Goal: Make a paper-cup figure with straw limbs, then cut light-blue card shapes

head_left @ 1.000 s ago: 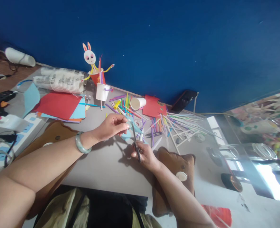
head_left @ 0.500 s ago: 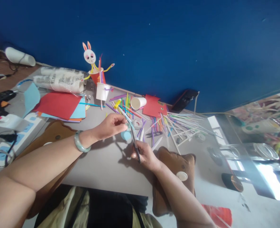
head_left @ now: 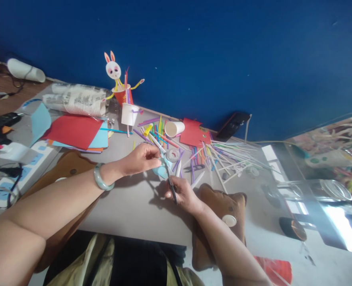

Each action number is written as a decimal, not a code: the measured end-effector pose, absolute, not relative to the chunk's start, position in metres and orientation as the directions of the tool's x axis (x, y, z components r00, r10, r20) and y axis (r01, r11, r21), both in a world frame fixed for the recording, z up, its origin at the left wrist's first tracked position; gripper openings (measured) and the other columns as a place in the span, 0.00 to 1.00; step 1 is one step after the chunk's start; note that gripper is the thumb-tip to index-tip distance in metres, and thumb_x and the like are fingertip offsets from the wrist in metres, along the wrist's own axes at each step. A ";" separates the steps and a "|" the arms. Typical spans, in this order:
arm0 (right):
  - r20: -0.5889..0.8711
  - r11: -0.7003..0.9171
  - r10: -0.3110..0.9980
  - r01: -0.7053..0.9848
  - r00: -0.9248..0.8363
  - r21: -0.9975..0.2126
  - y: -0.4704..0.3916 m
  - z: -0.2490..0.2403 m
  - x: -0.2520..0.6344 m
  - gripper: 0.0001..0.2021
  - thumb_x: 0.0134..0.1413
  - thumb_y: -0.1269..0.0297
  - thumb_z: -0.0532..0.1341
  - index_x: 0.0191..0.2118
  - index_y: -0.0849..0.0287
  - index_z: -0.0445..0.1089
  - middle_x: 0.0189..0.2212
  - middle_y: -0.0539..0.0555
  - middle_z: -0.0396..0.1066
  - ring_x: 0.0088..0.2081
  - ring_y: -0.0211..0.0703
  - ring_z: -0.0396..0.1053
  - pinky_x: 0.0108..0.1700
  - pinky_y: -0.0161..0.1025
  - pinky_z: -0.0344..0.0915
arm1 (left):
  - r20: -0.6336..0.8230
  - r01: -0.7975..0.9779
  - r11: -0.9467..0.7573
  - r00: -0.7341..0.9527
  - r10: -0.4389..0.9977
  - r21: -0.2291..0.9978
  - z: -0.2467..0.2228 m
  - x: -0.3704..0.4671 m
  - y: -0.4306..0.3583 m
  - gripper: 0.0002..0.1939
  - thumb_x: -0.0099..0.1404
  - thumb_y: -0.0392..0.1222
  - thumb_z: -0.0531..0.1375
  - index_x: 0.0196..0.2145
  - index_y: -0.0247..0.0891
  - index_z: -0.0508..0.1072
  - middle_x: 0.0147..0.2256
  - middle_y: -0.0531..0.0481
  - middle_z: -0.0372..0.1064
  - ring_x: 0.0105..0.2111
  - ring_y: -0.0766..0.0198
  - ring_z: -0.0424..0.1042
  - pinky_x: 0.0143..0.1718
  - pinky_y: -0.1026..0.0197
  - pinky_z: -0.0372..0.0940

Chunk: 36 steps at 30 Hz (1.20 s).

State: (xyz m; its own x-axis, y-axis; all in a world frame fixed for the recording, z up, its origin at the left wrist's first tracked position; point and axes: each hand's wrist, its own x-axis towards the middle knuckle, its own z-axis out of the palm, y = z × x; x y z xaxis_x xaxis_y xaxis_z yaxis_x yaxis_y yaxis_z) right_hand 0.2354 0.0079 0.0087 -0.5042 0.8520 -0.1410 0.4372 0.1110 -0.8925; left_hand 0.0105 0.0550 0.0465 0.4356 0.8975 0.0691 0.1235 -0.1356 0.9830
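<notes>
My left hand (head_left: pixel 144 159), with a pale green bangle at the wrist, is closed in a pinch at the edge of a small piece of light blue paper (head_left: pixel 160 171). Most of that paper is behind the fingertips and the blades, so its full outline is hidden. My right hand (head_left: pixel 183 194) grips dark-handled scissors (head_left: pixel 168 174), their blades pointing up and away against the paper. A roll of clear tape (head_left: pixel 172 155) lies just beyond the blades.
Behind my hands lie loose coloured sticks (head_left: pixel 223 157), red paper (head_left: pixel 190 131) and a tipped paper cup (head_left: pixel 174 128). A rabbit figure (head_left: pixel 113 70) stands at the wall. Brown cushions (head_left: pixel 220 206) flank my forearms. A power strip (head_left: pixel 34 159) is at left.
The light blue paper has shifted slightly around the scissor blades, more of it showing beside the tape. Both hands stay in nearly the same place.
</notes>
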 end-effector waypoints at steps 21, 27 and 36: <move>-0.194 0.060 0.831 0.430 -0.522 -0.901 0.007 0.010 0.237 0.32 0.43 0.30 0.62 0.22 0.59 0.60 0.19 0.46 0.57 0.24 0.34 0.52 0.26 0.34 0.50 | 0.044 0.159 -0.134 0.472 0.880 0.978 0.050 0.009 0.056 0.08 0.54 0.39 0.57 0.20 0.35 0.65 0.22 0.54 0.60 0.27 0.67 0.61 0.27 0.66 0.57; -0.195 0.058 0.832 0.431 -0.519 -0.900 0.008 0.009 0.237 0.32 0.43 0.31 0.62 0.21 0.59 0.59 0.19 0.46 0.56 0.24 0.33 0.51 0.26 0.33 0.49 | 0.033 0.163 -0.123 0.469 0.883 0.979 0.051 0.009 0.057 0.07 0.53 0.39 0.58 0.21 0.35 0.67 0.22 0.54 0.62 0.28 0.66 0.63 0.27 0.66 0.59; -0.208 0.043 0.822 0.421 -0.530 -0.906 0.008 0.012 0.237 0.32 0.43 0.30 0.62 0.22 0.60 0.60 0.20 0.46 0.57 0.25 0.34 0.52 0.26 0.33 0.49 | 0.010 0.130 -0.080 0.467 0.884 0.988 0.051 0.010 0.057 0.07 0.53 0.39 0.58 0.20 0.35 0.67 0.22 0.53 0.63 0.29 0.65 0.65 0.26 0.66 0.59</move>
